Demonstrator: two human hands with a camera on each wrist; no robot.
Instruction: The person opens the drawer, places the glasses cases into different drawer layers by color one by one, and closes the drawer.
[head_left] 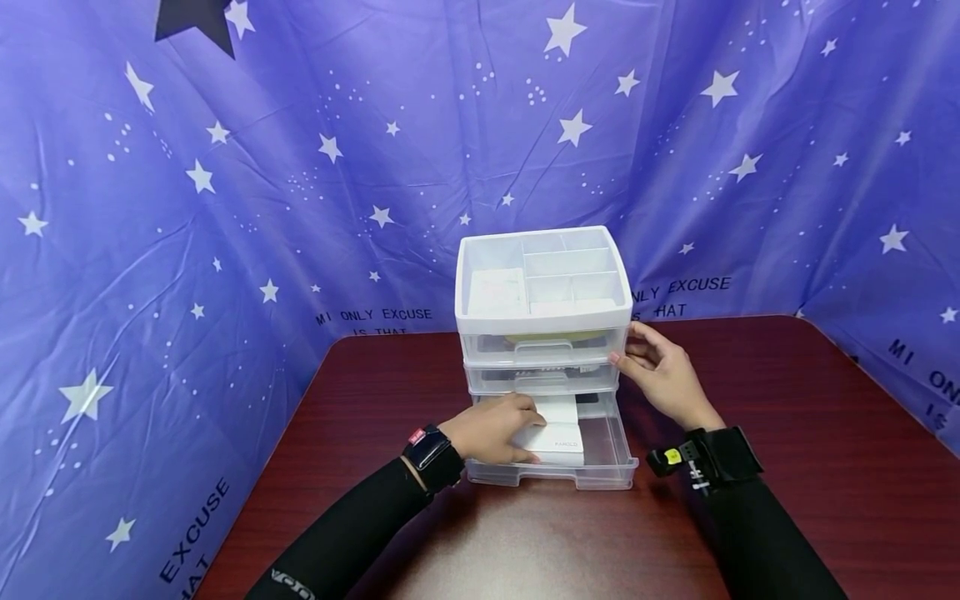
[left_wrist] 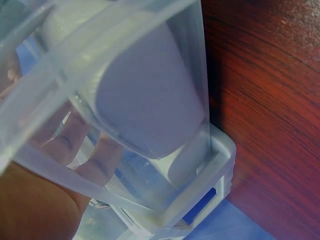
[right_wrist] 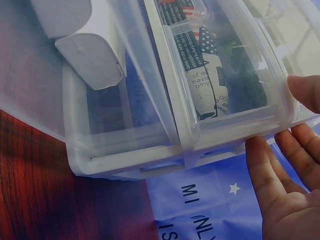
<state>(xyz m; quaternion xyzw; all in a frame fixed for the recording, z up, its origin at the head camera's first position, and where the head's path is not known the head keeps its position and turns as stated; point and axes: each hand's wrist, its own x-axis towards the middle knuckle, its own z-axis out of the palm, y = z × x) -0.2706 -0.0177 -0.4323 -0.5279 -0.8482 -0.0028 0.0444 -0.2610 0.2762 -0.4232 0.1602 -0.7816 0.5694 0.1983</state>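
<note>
A white-topped plastic drawer unit stands on the table, its bottom drawer pulled out. White boxes lie in that drawer, one with small grey lettering. My left hand reaches over the drawer's left wall, fingers resting on the boxes. The left wrist view shows these fingers through the clear plastic, beside a pale box. At the unit's right edge my right hand grips the frame, thumb in front and fingers along the side. That same hand shows in the right wrist view.
Two upper drawers are closed; one holds a packet with a stars-and-stripes print. On top is a divided tray with a white item in its left compartment. The dark red table meets a blue star-patterned curtain behind.
</note>
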